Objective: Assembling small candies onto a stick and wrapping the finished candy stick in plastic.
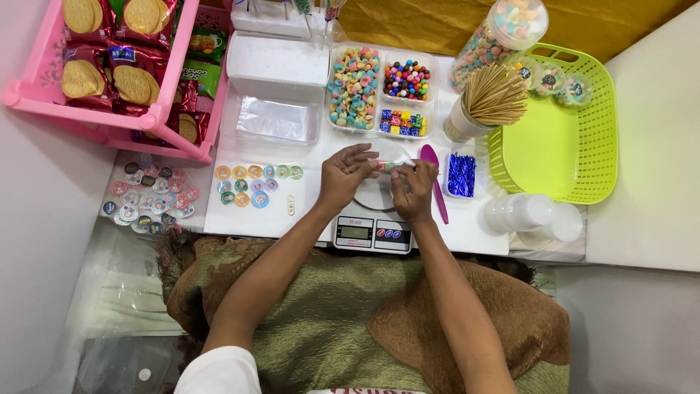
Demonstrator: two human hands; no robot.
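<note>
My left hand [344, 175] and my right hand [413, 187] meet above a small white kitchen scale [372, 232]. Between their fingertips they pinch a small clear packet with a few coloured candies [389, 165]. Both hands grip it, left from the left side, right from the right. A purple scoop [435, 182] lies just right of my right hand. Much of the scale's platform is hidden by the hands.
Clear trays of coloured candies [355, 87] and beads [406, 79] stand behind the scale. A cup of wooden skewers [490, 98], a candy jar [499, 36], a green basket [561, 131], blue twist ties [461, 175], round stickers [255, 181], clear cups [532, 215] and a pink biscuit rack [117, 66] surround them.
</note>
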